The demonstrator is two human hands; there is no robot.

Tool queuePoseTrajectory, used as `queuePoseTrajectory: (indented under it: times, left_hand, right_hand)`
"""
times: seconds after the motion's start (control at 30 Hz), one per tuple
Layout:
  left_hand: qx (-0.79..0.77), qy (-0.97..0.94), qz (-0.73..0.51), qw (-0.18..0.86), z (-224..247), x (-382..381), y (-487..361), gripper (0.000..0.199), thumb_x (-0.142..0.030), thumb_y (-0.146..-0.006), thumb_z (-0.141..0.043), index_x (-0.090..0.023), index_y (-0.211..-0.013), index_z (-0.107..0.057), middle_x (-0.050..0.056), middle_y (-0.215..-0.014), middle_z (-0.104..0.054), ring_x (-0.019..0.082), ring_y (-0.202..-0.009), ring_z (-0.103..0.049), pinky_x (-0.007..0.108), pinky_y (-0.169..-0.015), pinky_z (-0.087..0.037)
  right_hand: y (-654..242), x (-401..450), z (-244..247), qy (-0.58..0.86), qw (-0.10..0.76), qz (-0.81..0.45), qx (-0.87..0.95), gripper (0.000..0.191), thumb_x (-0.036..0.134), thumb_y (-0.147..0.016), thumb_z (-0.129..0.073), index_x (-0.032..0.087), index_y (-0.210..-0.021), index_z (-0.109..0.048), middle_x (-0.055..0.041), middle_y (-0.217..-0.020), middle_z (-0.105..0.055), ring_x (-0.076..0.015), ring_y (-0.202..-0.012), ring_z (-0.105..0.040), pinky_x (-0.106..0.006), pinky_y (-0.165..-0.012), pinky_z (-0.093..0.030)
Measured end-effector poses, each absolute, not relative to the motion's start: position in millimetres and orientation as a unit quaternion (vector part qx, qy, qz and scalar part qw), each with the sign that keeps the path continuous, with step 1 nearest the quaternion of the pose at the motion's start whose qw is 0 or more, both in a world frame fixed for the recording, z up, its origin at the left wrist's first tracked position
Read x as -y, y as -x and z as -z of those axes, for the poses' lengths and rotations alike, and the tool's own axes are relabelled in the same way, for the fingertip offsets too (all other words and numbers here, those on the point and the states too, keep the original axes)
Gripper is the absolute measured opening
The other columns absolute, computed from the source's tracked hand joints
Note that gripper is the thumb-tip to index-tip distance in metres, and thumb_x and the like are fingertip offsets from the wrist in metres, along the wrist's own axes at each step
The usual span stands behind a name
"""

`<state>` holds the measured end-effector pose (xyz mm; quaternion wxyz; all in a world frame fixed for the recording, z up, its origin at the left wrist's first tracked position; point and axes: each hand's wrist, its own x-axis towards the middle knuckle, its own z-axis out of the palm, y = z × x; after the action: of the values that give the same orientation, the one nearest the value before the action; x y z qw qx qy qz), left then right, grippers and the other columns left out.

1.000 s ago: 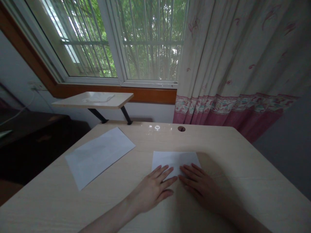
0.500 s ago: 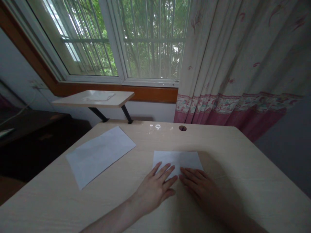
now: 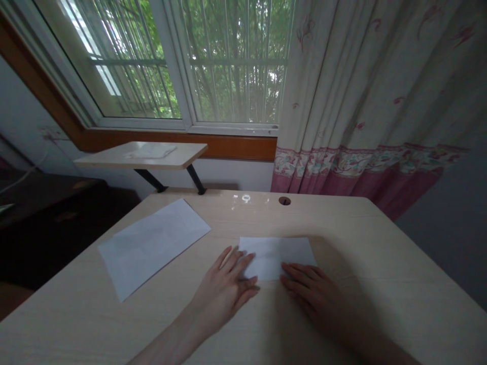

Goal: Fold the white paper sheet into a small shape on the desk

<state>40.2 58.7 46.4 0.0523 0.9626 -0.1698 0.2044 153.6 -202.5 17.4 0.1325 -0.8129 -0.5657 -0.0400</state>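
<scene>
A small white sheet of paper [image 3: 276, 252] lies flat on the pale wooden desk, its near corners partly covered by my hands. At its left edge is my left hand [image 3: 227, 281], fingers apart, with the fingertips over the paper's near left corner. My right hand [image 3: 310, 286] rests flat across the near right corner, fingers stretched out side by side. Neither hand grips anything. Off to the left, a larger white sheet [image 3: 154, 248] lies at a slant on the desk.
The desk [image 3: 365, 243] has a round cable hole [image 3: 284, 201] near its back edge. A raised shelf [image 3: 182, 158] on black legs stands at the back left, bearing something white and thin [image 3: 152, 150]. Behind are a barred window and a long patterned curtain [image 3: 335, 167].
My left hand has slid left across the small sheet to its left edge, uncovering more of the paper. My right hand stays in place. The view has shifted slightly.
</scene>
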Motion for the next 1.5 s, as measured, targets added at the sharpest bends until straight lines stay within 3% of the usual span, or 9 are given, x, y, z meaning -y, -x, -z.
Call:
queuePoseTrajectory:
  times: [0.3,0.5,0.7,0.77,0.83,0.97,1.13,1.37,1.5]
  left_hand:
    - [0.1,-0.984,-0.144,-0.011,-53,-63,-27,0.036,-0.052,-0.093,-0.053,-0.023,-0.086,-0.073,0.005,-0.126,-0.061,0.029,-0.118,-0.054,0.052,-0.106,-0.035]
    - [0.051,-0.995,-0.075,-0.042,-61,-56,-22,0.029,-0.048,-0.088,-0.061,-0.021,-0.086,-0.072,0.005,-0.124,-0.063,0.029,-0.118,-0.056,0.053,-0.106,-0.037]
    - [0.093,-0.975,-0.2,-0.018,-49,-52,-29,0.032,-0.033,-0.097,-0.049,-0.018,-0.08,-0.071,0.004,-0.099,-0.072,0.024,-0.1,-0.064,0.048,-0.1,-0.043]
    - [0.148,-0.961,-0.233,0.007,-47,-48,-33,0.028,-0.029,-0.098,-0.047,-0.019,-0.089,-0.071,0.002,-0.108,-0.071,0.022,-0.1,-0.064,0.043,-0.098,-0.046]
    - [0.218,-0.952,-0.211,0.03,-47,-45,-37,0.026,-0.028,-0.099,-0.047,-0.018,-0.114,-0.066,0.004,-0.125,-0.064,0.022,-0.112,-0.061,0.039,-0.101,-0.046]
    - [0.288,-0.948,-0.069,0.119,-46,-40,-45,0.05,-0.036,-0.099,-0.047,-0.017,-0.144,-0.038,0.007,-0.145,-0.047,0.022,-0.135,-0.043,0.04,-0.115,-0.033]
    - [0.253,-0.95,0.006,0.182,-43,-38,-50,0.056,-0.045,-0.098,-0.047,-0.021,-0.147,-0.032,0.008,-0.147,-0.043,0.023,-0.136,-0.041,0.041,-0.117,-0.029]
    - [0.251,-0.958,-0.004,0.14,-47,-29,-51,0.054,-0.047,-0.095,-0.051,-0.022,-0.143,-0.04,0.009,-0.141,-0.049,0.027,-0.131,-0.045,0.046,-0.112,-0.035]
    - [0.24,-0.964,-0.002,0.115,-48,-24,-51,0.052,-0.046,-0.096,-0.05,-0.022,-0.141,-0.043,0.009,-0.142,-0.048,0.027,-0.131,-0.045,0.046,-0.112,-0.035]
  right_hand:
    - [-155,203,-17,0.818,0.118,0.027,0.563,0.038,0.029,-0.1,-0.043,0.031,-0.137,-0.05,-0.0014,-0.142,-0.05,-0.0233,-0.125,-0.052,-0.044,-0.099,-0.046]
    - [-155,203,-16,0.817,0.126,0.02,0.562,0.037,0.027,-0.1,-0.044,0.03,-0.137,-0.05,-0.0012,-0.142,-0.05,-0.0229,-0.126,-0.051,-0.044,-0.1,-0.044]
    - [-157,207,-15,0.809,0.128,0.01,0.574,0.042,0.03,-0.1,-0.044,0.034,-0.142,-0.043,0.0001,-0.146,-0.045,-0.0221,-0.128,-0.048,-0.043,-0.102,-0.042]
    - [-158,208,-15,0.806,0.123,0.005,0.579,0.043,0.03,-0.1,-0.044,0.034,-0.143,-0.041,0.0002,-0.147,-0.043,-0.0225,-0.13,-0.047,-0.043,-0.102,-0.042]
    - [-158,208,-15,0.805,0.12,-0.004,0.581,0.043,0.03,-0.1,-0.044,0.033,-0.143,-0.041,-0.0005,-0.148,-0.042,-0.023,-0.13,-0.046,-0.043,-0.102,-0.042]
    - [-159,207,-15,0.811,0.142,-0.044,0.565,0.042,0.034,-0.101,-0.042,0.035,-0.143,-0.042,-0.0004,-0.148,-0.042,-0.0227,-0.132,-0.043,-0.044,-0.105,-0.039]
    - [-162,208,-17,0.829,0.19,-0.092,0.518,0.038,0.04,-0.102,-0.038,0.037,-0.138,-0.047,0.0017,-0.148,-0.043,-0.0214,-0.134,-0.042,-0.047,-0.108,-0.037]
    - [-160,209,-24,0.818,0.175,-0.044,0.546,0.035,0.031,-0.1,-0.042,0.026,-0.132,-0.058,-0.0036,-0.141,-0.051,-0.0219,-0.129,-0.048,-0.042,-0.107,-0.041]
    - [-161,206,-23,0.822,0.155,0.0,0.549,0.032,0.025,-0.096,-0.048,0.026,-0.124,-0.064,-0.0042,-0.139,-0.053,-0.025,-0.13,-0.048,-0.044,-0.105,-0.042]
